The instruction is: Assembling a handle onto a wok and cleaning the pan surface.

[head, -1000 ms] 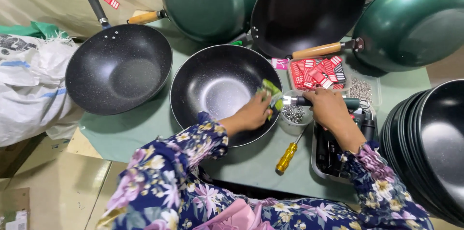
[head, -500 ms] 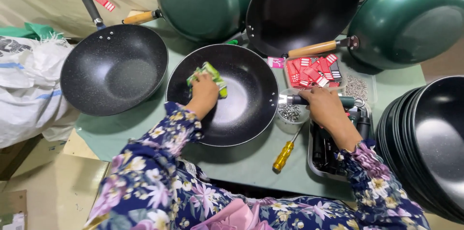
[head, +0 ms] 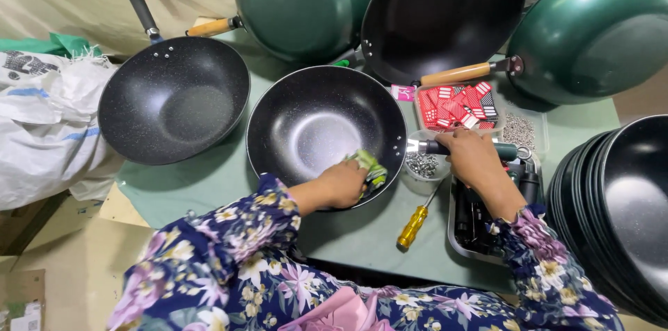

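Observation:
A black speckled wok [head: 316, 126] rests on the green-covered table in front of me. My left hand [head: 341, 183] presses a green and white cloth [head: 370, 166] against the wok's inner wall at its near right side. My right hand [head: 473, 156] grips the wok's dark handle [head: 504, 151] just right of the rim. Both arms wear floral sleeves.
A second black wok [head: 174, 98] sits to the left. Two green woks [head: 303, 1] [head: 598, 28] and a black one [head: 442, 14] lean at the back. Stacked black woks [head: 612, 213] stand at right. A yellow-handled screwdriver [head: 414, 223], a cup of screws [head: 421, 167], a box of red tags [head: 456, 105] and a metal tray [head: 463, 233] lie nearby. White sack [head: 42, 129] at left.
My left hand carried the cloth from the wok's right rim to its far left side, then down to the near right wall. My right hand stayed on the handle.

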